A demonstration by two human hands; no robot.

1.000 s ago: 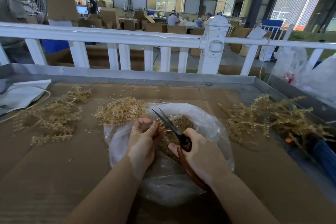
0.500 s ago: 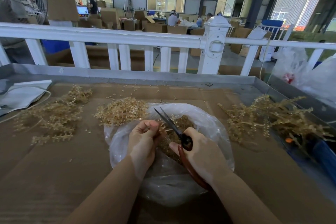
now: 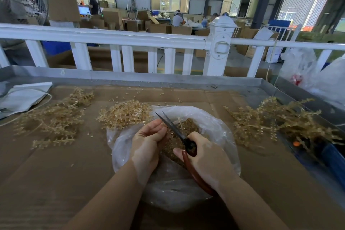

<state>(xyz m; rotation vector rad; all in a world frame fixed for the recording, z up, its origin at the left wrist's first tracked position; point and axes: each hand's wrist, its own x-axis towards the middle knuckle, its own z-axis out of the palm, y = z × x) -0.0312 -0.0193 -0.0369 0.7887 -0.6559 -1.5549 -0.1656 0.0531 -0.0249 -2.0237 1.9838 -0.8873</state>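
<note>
Right hand (image 3: 207,160) wraps tight round the red-brown handles of the scissors (image 3: 173,129), blades slightly parted, pointing up-left past the left fingertips. Left hand (image 3: 149,142) has fingers curled, pinching a tan plastic sprig (image 3: 169,133) right against the blades, and both hands are over the open clear bag (image 3: 220,130) of cut bits. Loose sprig pile (image 3: 123,115) sits just beyond the left hand, another pile (image 3: 280,121) well right of the right hand.
</note>
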